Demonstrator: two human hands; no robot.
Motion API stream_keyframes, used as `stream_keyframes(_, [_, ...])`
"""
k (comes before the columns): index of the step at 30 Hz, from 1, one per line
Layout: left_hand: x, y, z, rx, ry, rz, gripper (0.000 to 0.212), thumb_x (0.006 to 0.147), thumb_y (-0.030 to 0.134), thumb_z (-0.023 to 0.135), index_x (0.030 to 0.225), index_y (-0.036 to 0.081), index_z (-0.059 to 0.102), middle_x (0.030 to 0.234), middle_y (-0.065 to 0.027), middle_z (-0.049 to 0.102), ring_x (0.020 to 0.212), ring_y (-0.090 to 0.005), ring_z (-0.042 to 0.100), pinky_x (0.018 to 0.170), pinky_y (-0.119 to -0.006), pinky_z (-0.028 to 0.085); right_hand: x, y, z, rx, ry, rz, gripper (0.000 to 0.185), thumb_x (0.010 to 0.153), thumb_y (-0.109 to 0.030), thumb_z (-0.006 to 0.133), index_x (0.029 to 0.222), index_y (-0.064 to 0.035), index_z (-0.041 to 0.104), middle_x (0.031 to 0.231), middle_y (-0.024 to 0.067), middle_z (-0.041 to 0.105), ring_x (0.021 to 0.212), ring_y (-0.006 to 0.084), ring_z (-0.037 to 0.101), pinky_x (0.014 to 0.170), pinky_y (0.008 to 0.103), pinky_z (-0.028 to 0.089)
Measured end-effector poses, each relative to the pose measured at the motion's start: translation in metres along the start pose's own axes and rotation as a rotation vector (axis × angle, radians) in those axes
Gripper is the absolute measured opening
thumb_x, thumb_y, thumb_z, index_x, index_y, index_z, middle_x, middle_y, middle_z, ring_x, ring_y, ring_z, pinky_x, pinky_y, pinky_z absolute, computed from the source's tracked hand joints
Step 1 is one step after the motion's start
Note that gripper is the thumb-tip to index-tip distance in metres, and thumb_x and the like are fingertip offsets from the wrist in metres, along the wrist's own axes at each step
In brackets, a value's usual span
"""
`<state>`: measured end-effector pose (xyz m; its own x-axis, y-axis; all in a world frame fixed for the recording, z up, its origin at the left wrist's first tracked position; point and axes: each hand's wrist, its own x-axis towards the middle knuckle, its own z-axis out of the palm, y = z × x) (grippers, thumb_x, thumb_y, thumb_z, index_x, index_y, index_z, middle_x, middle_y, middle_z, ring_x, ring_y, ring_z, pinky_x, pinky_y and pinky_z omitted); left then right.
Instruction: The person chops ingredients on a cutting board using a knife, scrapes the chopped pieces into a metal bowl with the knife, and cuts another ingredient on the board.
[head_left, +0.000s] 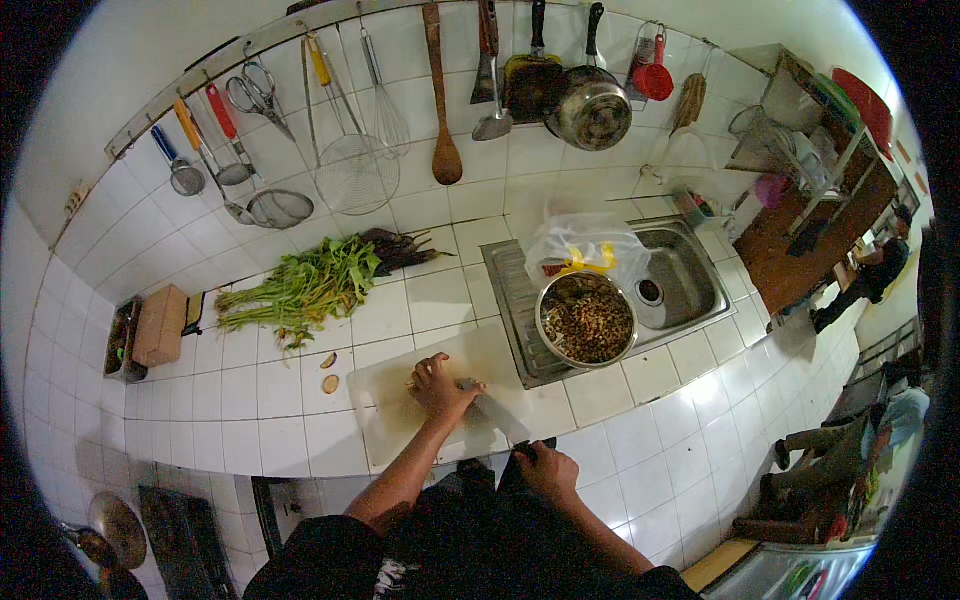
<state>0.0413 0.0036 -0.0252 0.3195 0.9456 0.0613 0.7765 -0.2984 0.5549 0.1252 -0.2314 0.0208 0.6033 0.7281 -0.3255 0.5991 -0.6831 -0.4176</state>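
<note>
My right hand (551, 471) grips the dark handle of a kitchen knife (501, 418) at the counter's front edge. Its broad blade slants up and left over a pale cutting board (382, 439). On the board, my left hand (441, 390) has its fingers bent downward, and its thumb lies close to the blade's tip. Small pale bits show by the left fingers; what may be under them is hidden. Left of the board lie two small cut slices (331, 384), one pale-faced and one dark-edged. Behind them rests a bunch of leafy green vegetables (315, 289), with long dark purple vegetables (401, 251), perhaps eggplants, at its end.
A metal bowl of brown chopped food (589, 319) stands on the drainboard of a steel sink (686, 270), before a clear plastic bag (592, 240). Strainers, a wooden spoon (446, 157) and pans (592, 109) hang above. Other people (847, 442) are at the right.
</note>
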Motion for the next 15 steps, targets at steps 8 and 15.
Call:
stream_keyframes(8, [0.003,-0.013,-0.012,-0.007,0.017,0.187,0.046,0.06,0.045,0.084,0.095,0.02,0.069,0.107,-0.0034,0.059,0.108,-0.0261,0.052,0.087,-0.052,0.036,-0.011,0.003,-0.001,0.012,-0.029,0.009,0.044,0.088,-0.054,0.055,0.105,-0.0141,0.063,0.085,0.0138,0.07,0.081,0.034,0.068,0.069,0.047,0.052])
stream_keyframes(15, [0.006,-0.028,-0.003,-0.106,-0.134,0.324,0.026,0.067,0.038,0.081,0.082,0.017,0.076,0.084,-0.0027,0.071,0.082,-0.0236,0.066,0.073,-0.037,0.049,-0.014,0.007,0.004,-0.036,-0.083,0.017,0.044,0.088,-0.053,0.054,0.106,-0.0139,0.062,0.084,0.0144,0.069,0.08,0.0338,0.068,0.067,0.0463,0.052])
